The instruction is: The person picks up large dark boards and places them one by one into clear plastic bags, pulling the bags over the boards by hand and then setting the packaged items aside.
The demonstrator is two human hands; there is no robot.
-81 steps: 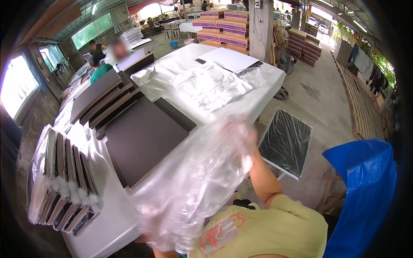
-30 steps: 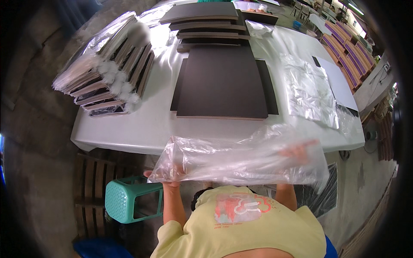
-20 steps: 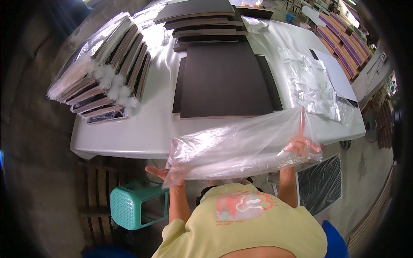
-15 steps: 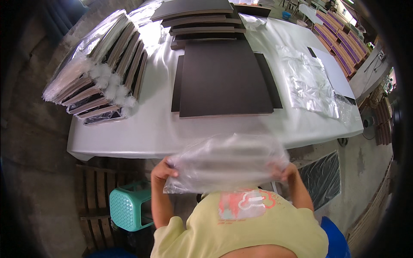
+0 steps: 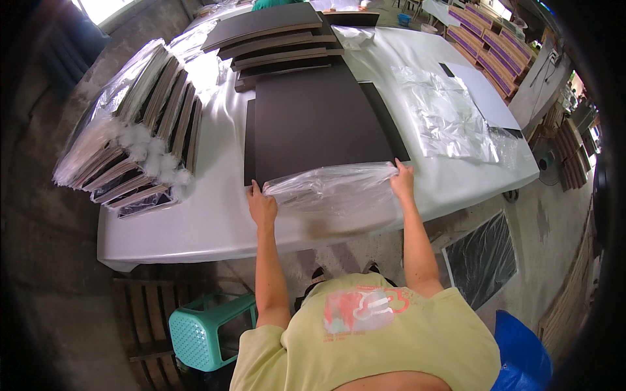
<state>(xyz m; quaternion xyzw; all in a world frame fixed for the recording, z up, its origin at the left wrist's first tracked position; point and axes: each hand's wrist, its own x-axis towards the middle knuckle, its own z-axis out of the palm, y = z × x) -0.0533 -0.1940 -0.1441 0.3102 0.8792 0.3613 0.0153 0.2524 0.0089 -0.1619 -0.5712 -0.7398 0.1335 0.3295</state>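
A clear plastic bag (image 5: pixel 339 195) is stretched between my hands at the near edge of a dark flat board (image 5: pixel 313 124). My left hand (image 5: pixel 262 203) grips the bag's left corner, beside the board's near left corner. At the near right corner my right hand (image 5: pixel 402 179) pinches the other side of the bag. The bag's upper edge meets the board's near edge, and its lower part hangs toward me. Whether the board's edge is inside the bag's mouth I cannot tell. Beneath the board lies another dark board (image 5: pixel 385 120), its sides showing.
Stacked dark boards (image 5: pixel 261 29) stand at the far middle of the white-covered table (image 5: pixel 176 241). Plastic-wrapped boards (image 5: pixel 130 130) lean at the left. Flat plastic bags (image 5: pixel 447 117) lie on the right. A green stool (image 5: pixel 195 335) and a wrapped dark sheet (image 5: pixel 482 260) are on the floor.
Both hands have moved forward and up from near my body, carrying the bag to the board's near edge. The bag's upper edge is now pulled taut between them.
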